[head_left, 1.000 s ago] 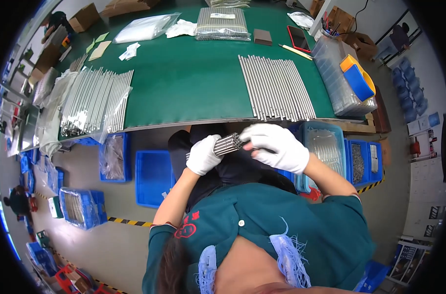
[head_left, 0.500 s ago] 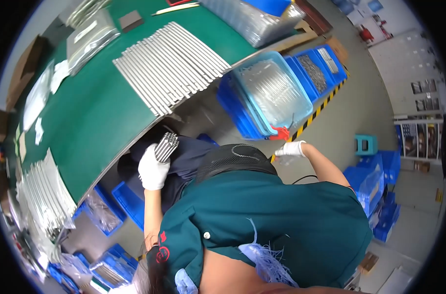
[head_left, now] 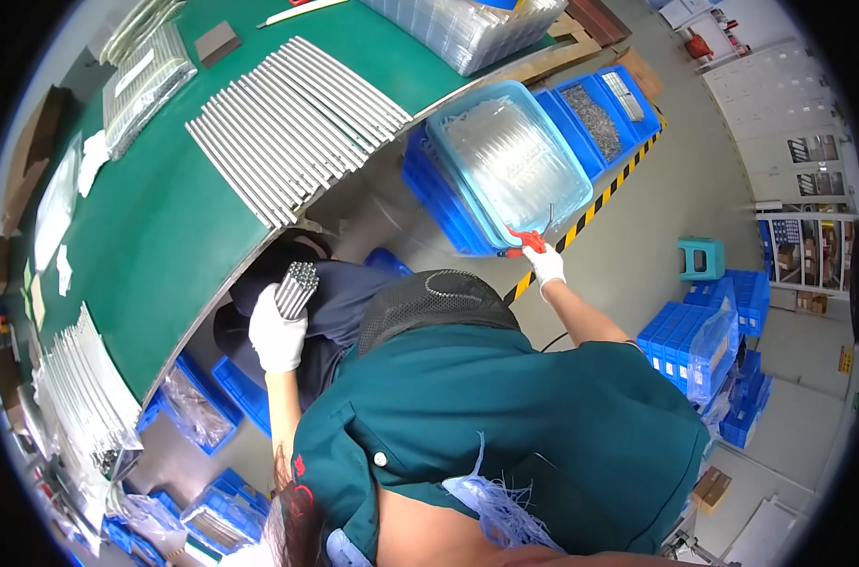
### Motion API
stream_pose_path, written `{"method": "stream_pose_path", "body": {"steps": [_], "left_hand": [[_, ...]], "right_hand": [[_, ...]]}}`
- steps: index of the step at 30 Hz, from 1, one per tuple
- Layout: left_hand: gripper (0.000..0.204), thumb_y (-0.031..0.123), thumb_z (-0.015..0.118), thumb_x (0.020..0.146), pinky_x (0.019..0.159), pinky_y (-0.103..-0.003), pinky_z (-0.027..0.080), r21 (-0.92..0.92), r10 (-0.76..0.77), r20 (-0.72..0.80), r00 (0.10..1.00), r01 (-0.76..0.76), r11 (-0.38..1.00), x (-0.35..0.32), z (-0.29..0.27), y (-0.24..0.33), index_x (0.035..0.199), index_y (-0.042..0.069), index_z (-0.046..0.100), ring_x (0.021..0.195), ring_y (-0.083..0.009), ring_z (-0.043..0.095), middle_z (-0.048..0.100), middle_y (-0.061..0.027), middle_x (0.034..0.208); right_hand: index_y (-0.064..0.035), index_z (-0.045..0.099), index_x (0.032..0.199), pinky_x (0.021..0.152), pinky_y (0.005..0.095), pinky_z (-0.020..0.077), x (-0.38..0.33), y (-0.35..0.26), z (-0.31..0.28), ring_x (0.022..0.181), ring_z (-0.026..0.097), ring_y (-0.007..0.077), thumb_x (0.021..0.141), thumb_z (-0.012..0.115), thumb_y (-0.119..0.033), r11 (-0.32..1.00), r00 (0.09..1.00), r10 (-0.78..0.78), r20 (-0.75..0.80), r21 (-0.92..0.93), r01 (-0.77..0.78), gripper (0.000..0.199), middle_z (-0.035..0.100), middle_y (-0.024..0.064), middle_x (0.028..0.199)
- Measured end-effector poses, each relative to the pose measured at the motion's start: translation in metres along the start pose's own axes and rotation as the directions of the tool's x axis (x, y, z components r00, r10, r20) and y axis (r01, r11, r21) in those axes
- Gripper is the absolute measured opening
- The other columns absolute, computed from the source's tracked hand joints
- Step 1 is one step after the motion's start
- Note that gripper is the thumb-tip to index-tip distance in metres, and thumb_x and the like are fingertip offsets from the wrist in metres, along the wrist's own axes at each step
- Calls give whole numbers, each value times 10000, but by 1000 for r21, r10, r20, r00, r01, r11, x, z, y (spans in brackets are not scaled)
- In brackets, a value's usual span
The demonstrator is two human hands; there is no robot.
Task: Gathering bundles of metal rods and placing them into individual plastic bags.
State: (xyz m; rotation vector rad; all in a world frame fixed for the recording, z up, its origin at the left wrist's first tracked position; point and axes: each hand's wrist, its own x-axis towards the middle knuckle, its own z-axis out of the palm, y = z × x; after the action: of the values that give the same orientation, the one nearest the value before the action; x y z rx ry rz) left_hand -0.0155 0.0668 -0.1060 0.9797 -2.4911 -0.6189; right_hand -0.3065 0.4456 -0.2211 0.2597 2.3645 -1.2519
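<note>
Left hand [head_left: 276, 338]: white glove, grip closed around a bundle of thin metal rods [head_left: 295, 287], held upright just below the worktop [head_left: 165, 236] edge, above the lap.
Right hand [head_left: 546, 266]: white glove, stretched out to the right, grip closed on a red-handled tool [head_left: 525, 240].
Tool: touching the rim of a clear-lidded blue bin [head_left: 510, 161] on the floor.
Worktop: green mat, row of metal rods [head_left: 292, 118] laid side by side.

left hand [head_left: 276, 337] grips rod bundle [head_left: 295, 288] | right hand [head_left: 546, 266] on red tool [head_left: 525, 239]
</note>
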Motion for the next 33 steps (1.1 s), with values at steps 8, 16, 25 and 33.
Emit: {"method": "stream_pose_path", "body": {"steps": [8, 16, 25, 33], "left_hand": [[342, 94, 695, 651, 700, -353, 510, -15, 42, -67, 997, -43, 999, -7, -1, -9, 980, 68, 608, 772, -310, 629, 637, -120, 832], [349, 100, 643, 695, 835, -313, 491, 81, 122, 167, 978, -137, 987, -5, 3, -23, 1040, 151, 660, 961, -228, 607, 658, -31, 1018], [355, 137, 684, 647, 733, -370, 509, -127, 114, 28, 993, -110, 986, -22, 16, -58, 984, 71, 595, 825, -324, 627, 642, -131, 888], [359, 26, 604, 689, 793, -297, 517, -60, 49, 180, 982, -39, 997, -15, 6, -47, 1004, 183, 676, 910, -207, 619, 660, -2, 1018]], "right_hand": [[7, 504, 1245, 912, 302, 426, -54, -49, -3, 1057, 569, 197, 859, 627, -194, 898, 904, -404, -137, 131, 421, 452, 585, 111, 1203], [-39, 579, 932, 560, 276, 438, -99, -258, -1, 638, 512, 126, 899, 572, -392, 631, 639, -753, 158, 446, 634, 355, 531, 23, 723], [-11, 562, 1193, 851, 328, 466, -154, -312, 64, 946, 627, 302, 787, 660, -457, 610, 365, -200, 909, -176, 773, 611, 646, 184, 1032], [-51, 560, 1194, 805, 366, 487, -141, -299, 86, 910, 626, 348, 816, 618, -462, 579, 386, -204, 900, -207, 788, 561, 648, 192, 993]]}}
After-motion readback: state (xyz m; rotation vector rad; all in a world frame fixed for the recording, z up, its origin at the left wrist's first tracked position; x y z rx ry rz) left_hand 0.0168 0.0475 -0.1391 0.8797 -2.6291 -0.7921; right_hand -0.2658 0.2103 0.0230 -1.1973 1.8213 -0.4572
